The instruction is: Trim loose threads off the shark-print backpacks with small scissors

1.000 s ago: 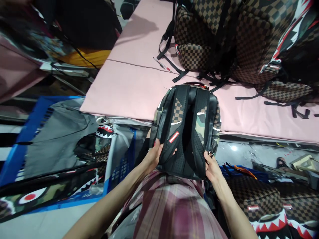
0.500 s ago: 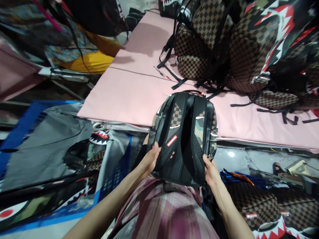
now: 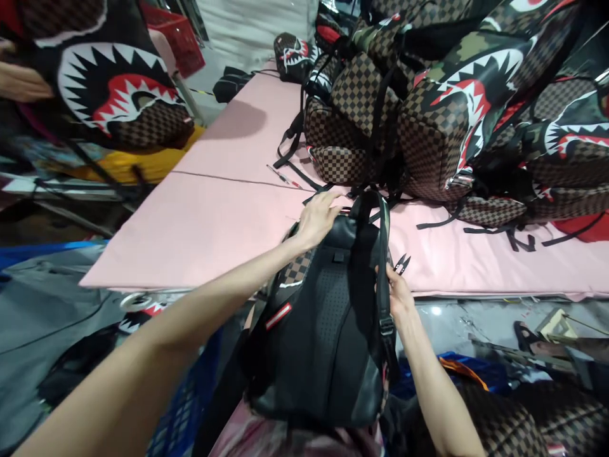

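Note:
A backpack (image 3: 328, 317) with a black padded back panel leans upright against the pink-covered table's near edge, its back facing me. Checkered and camouflage patches show on its straps and side, with a small red-and-white label (image 3: 278, 316) on the left strap. My left hand (image 3: 318, 219) lies over the bag's top edge, fingers stretched out beside the carry handle. At the bag's right side, my right hand (image 3: 400, 297) is closed on small black thread snips (image 3: 402, 263), blades pointing up. Its thumb side touches the right shoulder strap (image 3: 383, 279).
Several checkered and shark-mouth backpacks (image 3: 432, 146) are piled on the pink table (image 3: 190, 222), with a pen (image 3: 284, 177) nearby. At the upper left, another person's hand (image 3: 23, 82) is at a shark-mouth bag (image 3: 124, 82). More checkered bags (image 3: 504, 412) sit below right.
My left hand has gone from the bag's left side up to its top. The right strap has swung outward, baring the back panel. The snips now show at my right hand. My view has shifted.

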Motion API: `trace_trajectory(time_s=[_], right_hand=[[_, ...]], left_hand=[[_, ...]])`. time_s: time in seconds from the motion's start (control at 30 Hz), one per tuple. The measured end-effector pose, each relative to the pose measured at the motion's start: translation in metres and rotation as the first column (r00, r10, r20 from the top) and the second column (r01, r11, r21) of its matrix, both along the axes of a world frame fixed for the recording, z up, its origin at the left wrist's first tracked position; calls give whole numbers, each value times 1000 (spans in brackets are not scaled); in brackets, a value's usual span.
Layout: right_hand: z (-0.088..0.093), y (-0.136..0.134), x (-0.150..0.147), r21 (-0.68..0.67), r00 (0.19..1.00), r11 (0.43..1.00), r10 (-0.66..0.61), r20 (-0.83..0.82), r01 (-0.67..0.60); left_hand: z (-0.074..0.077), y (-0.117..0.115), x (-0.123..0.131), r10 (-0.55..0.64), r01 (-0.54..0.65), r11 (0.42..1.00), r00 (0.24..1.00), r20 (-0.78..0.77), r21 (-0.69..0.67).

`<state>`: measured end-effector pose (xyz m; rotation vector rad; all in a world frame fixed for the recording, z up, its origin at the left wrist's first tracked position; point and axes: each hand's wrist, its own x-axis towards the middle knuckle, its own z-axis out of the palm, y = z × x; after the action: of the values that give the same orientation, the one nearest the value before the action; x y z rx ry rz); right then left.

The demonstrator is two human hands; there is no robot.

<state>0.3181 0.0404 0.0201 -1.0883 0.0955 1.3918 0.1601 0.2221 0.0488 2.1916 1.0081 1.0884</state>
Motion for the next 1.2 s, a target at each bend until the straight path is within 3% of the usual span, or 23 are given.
trace_trajectory(time_s=[0.1, 0.2, 0.27, 0.33, 0.37, 0.47, 0.57, 0.7, 0.77, 0.87, 1.0, 1.1, 1.2], right_hand=[[-11, 1, 7, -23, 998, 998, -55, -38, 54], [-22, 1, 12, 8, 994, 1000, -10, -110, 11], [-28, 1, 15, 51, 982, 998, 38, -184, -29], [-33, 2, 19, 102, 971, 993, 85, -224, -63], [-35, 1, 21, 126, 970, 989, 105, -220, -78], [-34, -4, 37, 140, 983, 982, 143, -116, -126], [-27, -17, 57, 84, 993, 991, 100, 57, -105], [-18, -36, 69, 14, 924, 996, 75, 375, -86], [-18, -40, 68, -17, 887, 994, 102, 450, -106], [-24, -40, 67, -42, 919, 996, 91, 383, -82], [-33, -37, 68, -10, 992, 997, 73, 103, -73], [-36, -38, 67, 41, 992, 997, 68, -104, -64], [-33, -41, 65, 63, 979, 997, 61, -194, -49]], left_hand=[[14, 39, 57, -316, 329, 938, 941, -118, 112], [18, 71, 99, -630, 664, 747, 724, -281, 36], [15, 84, 118, -744, 766, 638, 589, -315, -73], [10, 91, 130, -792, 784, 593, 528, -306, -183], [8, 91, 135, -791, 767, 601, 531, -305, -224], [4, 87, 147, -710, 673, 699, 609, -354, -243], [2, 79, 158, -642, 606, 762, 661, -389, -229], [-2, 75, 169, -670, 577, 742, 664, -332, -341], [-5, 76, 171, -685, 573, 725, 659, -310, -383], [-6, 76, 173, -695, 561, 710, 657, -292, -426], [1, 70, 170, -695, 535, 703, 657, -292, -469], [7, 63, 166, -674, 521, 728, 664, -324, -445], [11, 59, 163, -631, 490, 764, 704, -326, -421]])
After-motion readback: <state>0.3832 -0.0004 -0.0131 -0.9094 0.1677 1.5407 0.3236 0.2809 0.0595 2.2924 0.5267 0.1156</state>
